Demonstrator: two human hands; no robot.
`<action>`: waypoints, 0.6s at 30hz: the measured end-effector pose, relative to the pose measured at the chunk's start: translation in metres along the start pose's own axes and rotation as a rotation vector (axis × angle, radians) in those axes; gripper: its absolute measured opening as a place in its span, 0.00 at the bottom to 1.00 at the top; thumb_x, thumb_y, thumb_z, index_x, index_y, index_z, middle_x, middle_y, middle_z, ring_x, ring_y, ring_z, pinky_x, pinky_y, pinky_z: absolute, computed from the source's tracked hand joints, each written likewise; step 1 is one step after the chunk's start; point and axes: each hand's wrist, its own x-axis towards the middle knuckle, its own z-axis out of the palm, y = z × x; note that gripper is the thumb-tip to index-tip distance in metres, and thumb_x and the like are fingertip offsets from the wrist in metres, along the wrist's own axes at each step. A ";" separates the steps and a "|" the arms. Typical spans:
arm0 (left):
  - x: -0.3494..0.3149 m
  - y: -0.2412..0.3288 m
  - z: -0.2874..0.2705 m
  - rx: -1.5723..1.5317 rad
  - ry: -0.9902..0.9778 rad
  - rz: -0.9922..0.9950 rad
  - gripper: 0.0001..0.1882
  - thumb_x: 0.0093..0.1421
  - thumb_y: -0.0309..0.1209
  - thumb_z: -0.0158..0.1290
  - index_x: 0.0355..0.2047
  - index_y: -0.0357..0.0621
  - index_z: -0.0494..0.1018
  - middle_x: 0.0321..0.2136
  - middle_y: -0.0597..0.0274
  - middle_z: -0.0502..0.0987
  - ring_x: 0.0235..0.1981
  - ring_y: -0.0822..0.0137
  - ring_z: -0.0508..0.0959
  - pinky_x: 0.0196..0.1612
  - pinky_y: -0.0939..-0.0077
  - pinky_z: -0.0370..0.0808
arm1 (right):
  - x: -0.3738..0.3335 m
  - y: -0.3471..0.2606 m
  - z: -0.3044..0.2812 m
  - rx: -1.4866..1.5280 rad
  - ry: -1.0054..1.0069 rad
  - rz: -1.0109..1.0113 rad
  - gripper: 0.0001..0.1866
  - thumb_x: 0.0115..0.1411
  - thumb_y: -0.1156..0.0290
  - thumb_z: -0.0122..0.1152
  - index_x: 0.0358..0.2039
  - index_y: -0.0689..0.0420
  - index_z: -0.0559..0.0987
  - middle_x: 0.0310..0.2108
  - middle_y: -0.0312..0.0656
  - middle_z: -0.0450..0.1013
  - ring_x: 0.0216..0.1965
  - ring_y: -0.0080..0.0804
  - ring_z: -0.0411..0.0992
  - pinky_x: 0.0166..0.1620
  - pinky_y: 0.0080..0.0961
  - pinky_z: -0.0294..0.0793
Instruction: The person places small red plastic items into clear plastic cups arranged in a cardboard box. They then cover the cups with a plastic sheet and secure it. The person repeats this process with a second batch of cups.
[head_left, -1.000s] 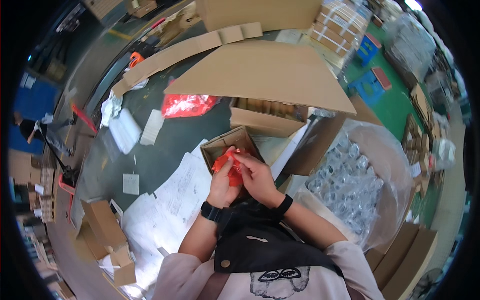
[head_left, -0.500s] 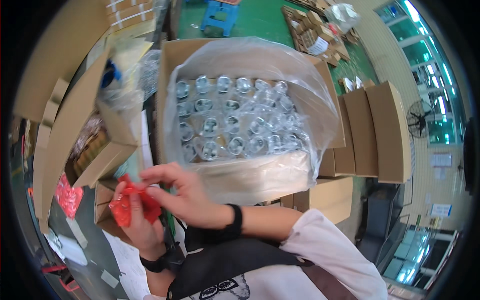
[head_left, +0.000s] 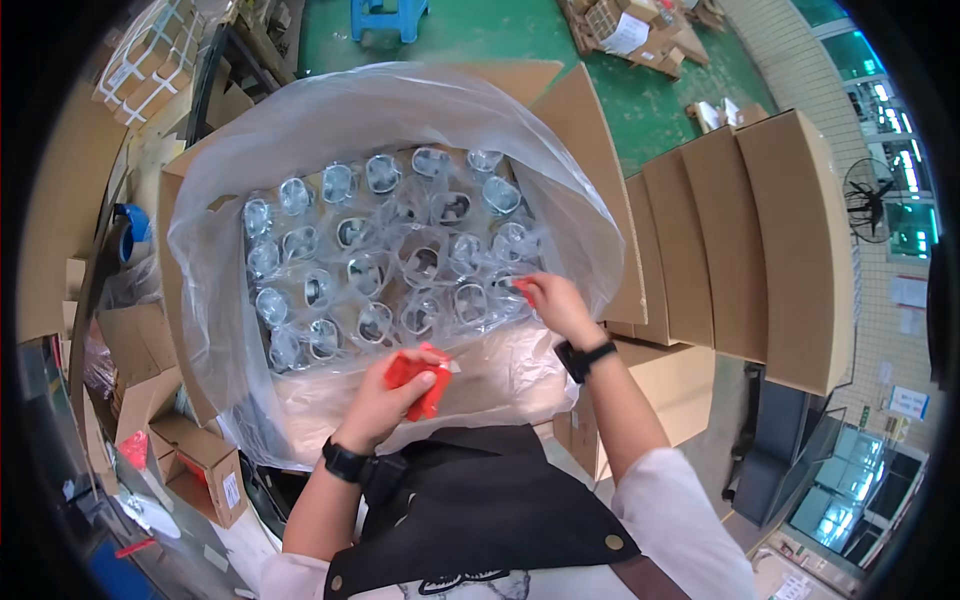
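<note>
My left hand (head_left: 374, 405) is closed around a bunch of small red plastic packets (head_left: 428, 396), just above the near side of a big carton. My right hand (head_left: 562, 306) pinches one small red packet (head_left: 522, 291) over the right end of the nearer rows in the carton. Inside stand several rows of round, silvery metal parts (head_left: 370, 322) that look like pistons, each wrapped in clear plastic. A translucent plastic liner (head_left: 235, 150) spreads over the carton's walls (head_left: 593, 135).
Tall brown cartons (head_left: 790, 250) stand in a row at the right, with a fan (head_left: 868, 198) beyond them. A small open carton (head_left: 213, 480) sits on the bench at the lower left. Past the carton, a blue stool (head_left: 390, 18) and a loaded pallet (head_left: 640, 40) stand on green floor.
My hands were together at the left over the red packets. They have parted and moved right over the carton, the right one carrying a single red packet. The view has shifted too.
</note>
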 end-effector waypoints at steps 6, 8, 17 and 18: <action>0.035 -0.013 0.045 -0.011 -0.078 -0.136 0.10 0.62 0.26 0.55 0.44 0.41 0.76 0.42 0.63 0.79 0.42 0.74 0.75 0.48 0.77 0.72 | 0.050 0.026 0.015 -0.382 -0.196 0.109 0.10 0.56 0.73 0.55 0.35 0.57 0.83 0.36 0.56 0.77 0.41 0.52 0.77 0.43 0.41 0.76; 0.039 -0.027 0.048 -0.029 -0.057 -0.157 0.11 0.62 0.26 0.55 0.45 0.41 0.76 0.43 0.62 0.78 0.42 0.74 0.75 0.47 0.77 0.72 | 0.057 0.015 0.020 -0.450 -0.171 0.077 0.09 0.55 0.73 0.56 0.33 0.58 0.83 0.36 0.55 0.78 0.41 0.50 0.77 0.44 0.41 0.76; 0.056 -0.041 0.038 -0.087 -0.019 -0.141 0.10 0.63 0.25 0.54 0.45 0.41 0.74 0.44 0.64 0.77 0.44 0.76 0.74 0.49 0.78 0.72 | 0.058 0.048 0.043 -0.557 -0.223 -0.183 0.09 0.55 0.73 0.54 0.29 0.57 0.84 0.32 0.53 0.78 0.37 0.49 0.78 0.42 0.43 0.77; 0.056 -0.042 0.035 -0.107 -0.017 -0.118 0.10 0.63 0.25 0.54 0.45 0.41 0.73 0.43 0.64 0.77 0.44 0.76 0.74 0.49 0.78 0.72 | 0.057 0.043 0.034 -0.443 -0.274 -0.166 0.09 0.55 0.73 0.54 0.29 0.56 0.84 0.31 0.53 0.78 0.37 0.50 0.78 0.42 0.43 0.76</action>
